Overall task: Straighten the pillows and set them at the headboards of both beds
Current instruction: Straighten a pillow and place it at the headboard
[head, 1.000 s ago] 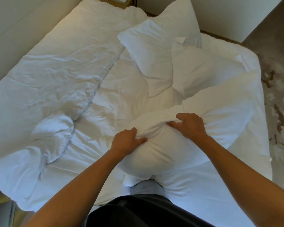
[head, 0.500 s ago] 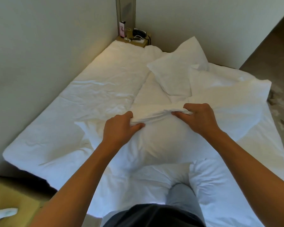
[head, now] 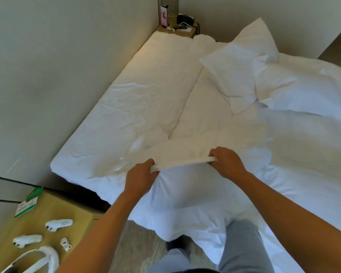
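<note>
Both hands are pinching one edge of a white pillow [head: 185, 186], left hand [head: 141, 179] and right hand [head: 225, 164] pulling it taut above the bed [head: 126, 107]. Its far part is blurring into the white bedding. Two more pillows [head: 242, 73] are lying near the far right; the bed's left edge is touching the wall [head: 67, 66].

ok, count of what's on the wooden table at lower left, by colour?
White: 4 — two controller-like devices, a small coiled item, a headset-like band, cut off by the frame edge.
Green and white: 1 — a card.
Total: 5 on the table.
</note>
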`<state>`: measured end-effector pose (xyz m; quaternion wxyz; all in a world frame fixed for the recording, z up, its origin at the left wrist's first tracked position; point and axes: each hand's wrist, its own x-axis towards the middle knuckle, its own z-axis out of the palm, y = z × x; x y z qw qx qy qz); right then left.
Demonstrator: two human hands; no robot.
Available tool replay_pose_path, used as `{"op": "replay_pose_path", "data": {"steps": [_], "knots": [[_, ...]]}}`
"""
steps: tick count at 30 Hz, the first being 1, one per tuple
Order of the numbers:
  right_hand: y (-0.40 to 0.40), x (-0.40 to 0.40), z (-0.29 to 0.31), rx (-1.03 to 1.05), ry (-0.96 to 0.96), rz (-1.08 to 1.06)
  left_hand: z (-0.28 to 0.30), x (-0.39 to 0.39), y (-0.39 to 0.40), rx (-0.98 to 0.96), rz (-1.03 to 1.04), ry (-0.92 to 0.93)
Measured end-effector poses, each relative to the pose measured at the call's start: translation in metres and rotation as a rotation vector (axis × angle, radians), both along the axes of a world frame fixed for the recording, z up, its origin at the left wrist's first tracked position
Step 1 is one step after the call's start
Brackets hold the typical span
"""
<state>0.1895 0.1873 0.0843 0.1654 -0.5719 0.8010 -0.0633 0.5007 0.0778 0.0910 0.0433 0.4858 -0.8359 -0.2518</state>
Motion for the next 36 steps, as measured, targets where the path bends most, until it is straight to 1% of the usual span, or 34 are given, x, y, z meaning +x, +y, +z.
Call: {"op": "replay_pose_path", "data": {"steps": [2,3,5,8,11,14,16,18,23,28,31,33,36], "knots": [[0.013,-0.008,-0.001,-0.036,0.147,-0.029,-0.001,0.007,0.004,-0.006,0.026,0.032],[0.019,-0.011,0.002,-0.058,0.192,-0.05,0.001,0.008,0.003,-0.014,0.033,0.042],[0.029,-0.017,0.007,-0.113,0.211,-0.102,0.006,0.009,0.002,-0.02,0.015,0.04],[0.037,-0.021,0.013,-0.178,0.146,-0.179,0.013,0.005,0.004,-0.024,-0.024,0.025],[0.041,-0.026,0.014,-0.22,0.08,-0.225,0.023,0.002,0.008,-0.126,-0.044,-0.009],[0.044,-0.031,0.017,-0.222,-0.038,-0.204,0.035,0.0,0.014,-0.215,-0.024,-0.025],[0.043,-0.033,0.02,-0.194,-0.118,-0.19,0.041,-0.001,0.02,-0.232,-0.005,-0.039],[0.041,-0.035,0.022,-0.187,-0.153,-0.156,0.045,0.001,0.026,-0.22,0.033,-0.058],[0.041,-0.043,0.021,-0.21,-0.133,-0.012,0.046,0.002,0.04,-0.151,0.135,-0.101],[0.042,-0.059,0.022,-0.24,-0.171,-0.012,0.047,-0.01,0.051,-0.017,0.181,-0.065],[0.037,-0.065,0.029,-0.237,-0.233,-0.012,0.052,-0.018,0.05,-0.043,0.229,-0.059],[0.029,-0.066,0.033,-0.258,-0.213,-0.011,0.059,-0.02,0.045,-0.089,0.261,-0.039],[0.013,-0.064,0.048,-0.345,-0.184,-0.022,0.075,-0.023,0.031,-0.146,0.314,-0.006]]}}
